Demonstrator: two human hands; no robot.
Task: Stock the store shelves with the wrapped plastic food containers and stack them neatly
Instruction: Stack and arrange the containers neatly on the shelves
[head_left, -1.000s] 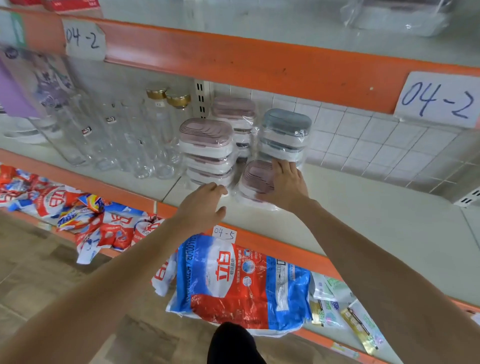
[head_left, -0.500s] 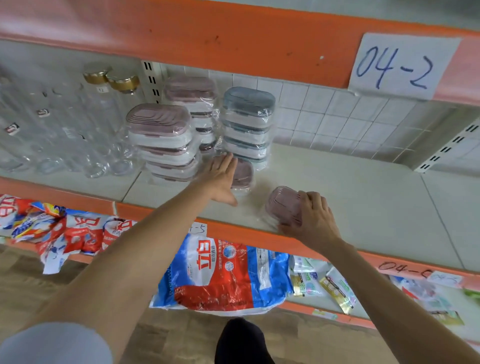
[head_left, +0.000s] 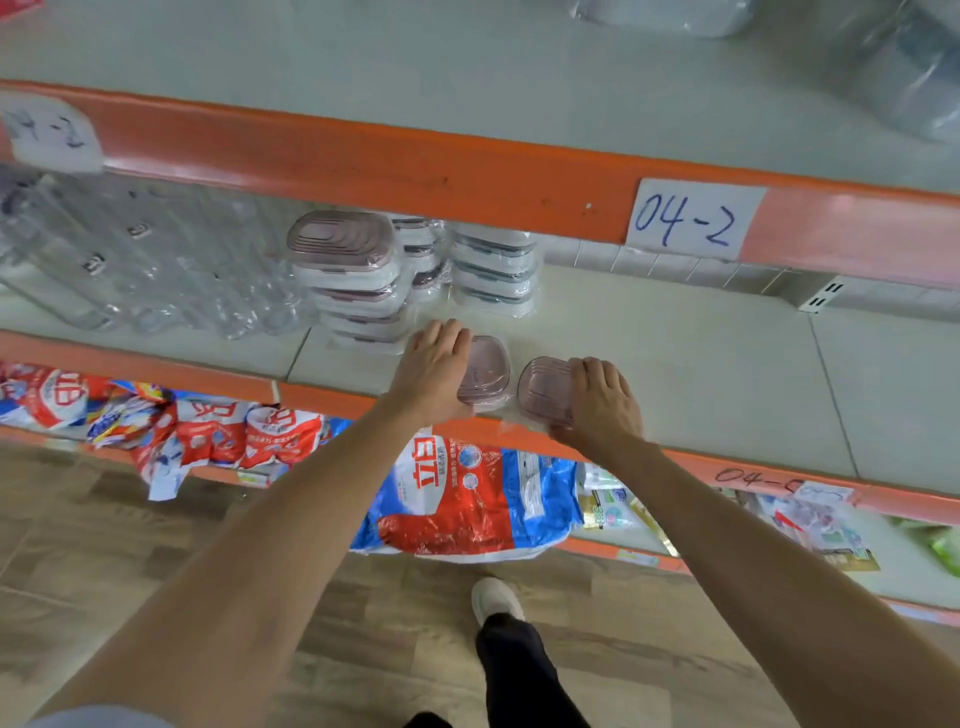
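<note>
Two small wrapped pink-lidded containers sit side by side near the front edge of the middle shelf (head_left: 675, 374). My left hand (head_left: 434, 371) lies over the left container (head_left: 488, 371), fingers curled round its left side. My right hand (head_left: 600, 400) grips the right container (head_left: 543, 389), thumb at its near edge. Behind them stand stacks of wrapped containers: a pink-lidded stack (head_left: 348, 275) at the front left, another pink stack (head_left: 423, 254) behind it, and a grey-lidded stack (head_left: 493, 270).
Clear glass bottles and jars (head_left: 140, 260) fill the shelf's left part. The orange beam of the shelf above (head_left: 415, 176) hangs low, with a "04-2" label (head_left: 691, 218). Detergent bags (head_left: 457, 499) lie on the lower shelf. My shoe (head_left: 496, 597) is on the wooden floor.
My right hand pulled one small container out to the right front, then brought it back beside the other. My left hand came forward onto the left container. The view tilted down.
</note>
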